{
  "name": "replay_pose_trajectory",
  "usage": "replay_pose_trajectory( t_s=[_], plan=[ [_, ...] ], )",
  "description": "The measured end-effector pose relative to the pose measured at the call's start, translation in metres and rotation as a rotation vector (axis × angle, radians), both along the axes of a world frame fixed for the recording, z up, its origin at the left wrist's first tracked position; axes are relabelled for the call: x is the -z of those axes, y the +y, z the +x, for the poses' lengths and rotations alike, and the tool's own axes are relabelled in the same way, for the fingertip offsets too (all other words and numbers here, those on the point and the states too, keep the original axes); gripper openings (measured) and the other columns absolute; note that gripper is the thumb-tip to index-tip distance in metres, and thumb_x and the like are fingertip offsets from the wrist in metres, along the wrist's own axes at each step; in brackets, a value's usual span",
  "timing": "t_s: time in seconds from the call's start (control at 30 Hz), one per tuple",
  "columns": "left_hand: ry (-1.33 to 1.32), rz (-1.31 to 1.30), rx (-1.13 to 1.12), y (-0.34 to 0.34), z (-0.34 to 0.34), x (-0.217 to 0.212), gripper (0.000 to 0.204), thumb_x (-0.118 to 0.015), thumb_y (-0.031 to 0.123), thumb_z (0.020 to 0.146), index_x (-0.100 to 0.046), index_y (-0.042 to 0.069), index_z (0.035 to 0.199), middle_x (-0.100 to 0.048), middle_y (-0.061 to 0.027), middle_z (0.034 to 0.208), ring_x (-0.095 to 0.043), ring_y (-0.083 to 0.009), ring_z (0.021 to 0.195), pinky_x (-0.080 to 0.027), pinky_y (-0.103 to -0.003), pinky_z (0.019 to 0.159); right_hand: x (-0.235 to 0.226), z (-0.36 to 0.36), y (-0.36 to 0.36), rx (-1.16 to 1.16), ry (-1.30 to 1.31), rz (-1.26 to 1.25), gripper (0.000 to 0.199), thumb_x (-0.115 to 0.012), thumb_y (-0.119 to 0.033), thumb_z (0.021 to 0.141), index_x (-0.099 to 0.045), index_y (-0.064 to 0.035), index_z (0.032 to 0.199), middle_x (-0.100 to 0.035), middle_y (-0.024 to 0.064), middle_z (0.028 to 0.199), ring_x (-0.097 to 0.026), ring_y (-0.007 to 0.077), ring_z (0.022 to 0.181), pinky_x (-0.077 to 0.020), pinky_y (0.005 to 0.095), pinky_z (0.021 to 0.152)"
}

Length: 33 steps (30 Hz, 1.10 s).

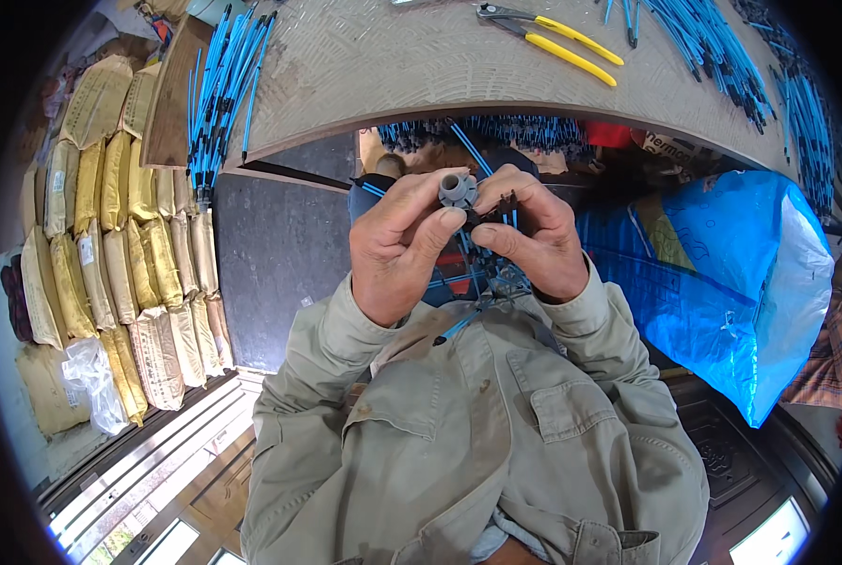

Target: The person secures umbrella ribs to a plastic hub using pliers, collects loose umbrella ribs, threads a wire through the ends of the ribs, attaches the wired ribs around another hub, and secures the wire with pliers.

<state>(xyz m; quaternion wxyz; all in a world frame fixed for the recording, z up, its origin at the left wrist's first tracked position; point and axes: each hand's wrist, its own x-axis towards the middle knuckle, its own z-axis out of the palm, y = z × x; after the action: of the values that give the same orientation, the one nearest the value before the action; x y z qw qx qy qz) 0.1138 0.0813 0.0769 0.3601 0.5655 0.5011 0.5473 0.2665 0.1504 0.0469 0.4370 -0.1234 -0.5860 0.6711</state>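
My left hand [397,247] is closed around a grey, hollow-ended plastic fitting [457,191], its thumb pressed against the side. My right hand [540,239] is closed beside it, thumb and index finger pinching a small black-ended blue tube [508,211]. Its fingertips are close to the fitting; a dark part where they meet is partly hidden. Thin blue tubes with black ends radiate below and around the hands, and one blue tube [457,327] points down toward my jacket. How they join the fitting cannot be made out.
Ahead, the worktable [374,71] bears yellow-handled pliers [562,42] and bundles of blue tubes [713,56]. Another bundle [223,94] lies at its left corner. Stacked sacks [110,235] stand at left, a blue plastic sheet bag [713,264] at right. More tubes lie beneath the table edge.
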Motion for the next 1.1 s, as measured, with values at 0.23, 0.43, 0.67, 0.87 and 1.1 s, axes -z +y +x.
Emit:
replay_pose_trajectory(
  t_s=[0.23, 0.43, 0.67, 0.87, 1.1],
  plan=[
    [0.087, 0.024, 0.024, -0.001, -0.006, 0.0, 0.031, -0.057, 0.01, 0.087, -0.054, -0.005, 0.114, -0.057, -0.0114, 0.107, -0.054, -0.0162, 0.095, -0.043, -0.025, 0.081, 0.002, 0.002, 0.001, -0.049, -0.037, -0.015, 0.023, -0.067, -0.011, 0.079, -0.052, -0.0027, 0.095, -0.051, 0.0036, 0.09, -0.047, 0.0133, 0.086, -0.0363, 0.0263, 0.079],
    [0.053, -0.003, 0.057, -0.003, 0.003, -0.003, 0.031, -0.057, 0.014, 0.088, -0.054, -0.004, 0.113, -0.056, -0.0107, 0.108, -0.055, -0.0154, 0.094, -0.043, -0.025, 0.08, 0.003, 0.002, -0.007, -0.005, 0.027, -0.296, 0.036, -0.069, -0.011, 0.076, -0.044, -0.0041, 0.103, -0.049, 0.0024, 0.092, -0.046, 0.0108, 0.086, -0.0355, 0.0244, 0.079],
    [-0.061, -0.01, -0.037, -0.006, 0.009, 0.004, 0.031, -0.057, 0.011, 0.088, -0.054, -0.005, 0.114, -0.055, -0.0102, 0.108, -0.054, -0.0132, 0.094, -0.043, -0.023, 0.081, 0.0, 0.001, -0.006, -0.014, 0.05, -0.241, 0.037, -0.07, -0.007, 0.073, -0.045, -0.0047, 0.1, -0.046, 0.0009, 0.09, -0.044, 0.0104, 0.083, -0.0347, 0.0241, 0.079],
    [-0.053, -0.018, -0.037, -0.006, 0.007, 0.005, 0.031, -0.057, 0.009, 0.087, -0.053, -0.005, 0.115, -0.056, -0.0104, 0.108, -0.054, -0.0137, 0.094, -0.043, -0.023, 0.081, 0.007, 0.001, -0.003, -0.035, 0.005, -0.029, 0.031, -0.071, -0.009, 0.073, -0.049, -0.0062, 0.095, -0.046, 0.0014, 0.087, -0.044, 0.0114, 0.083, -0.035, 0.0259, 0.079],
    [0.012, 0.018, -0.014, -0.006, 0.003, 0.004, 0.03, -0.057, 0.009, 0.087, -0.054, -0.005, 0.113, -0.056, -0.0104, 0.107, -0.054, -0.0145, 0.095, -0.043, -0.024, 0.082, 0.004, 0.0, -0.003, -0.089, 0.004, -0.135, 0.028, -0.071, -0.008, 0.073, -0.05, -0.0063, 0.092, -0.048, 0.0011, 0.087, -0.045, 0.0114, 0.081, -0.0354, 0.0264, 0.079]
  ],
)
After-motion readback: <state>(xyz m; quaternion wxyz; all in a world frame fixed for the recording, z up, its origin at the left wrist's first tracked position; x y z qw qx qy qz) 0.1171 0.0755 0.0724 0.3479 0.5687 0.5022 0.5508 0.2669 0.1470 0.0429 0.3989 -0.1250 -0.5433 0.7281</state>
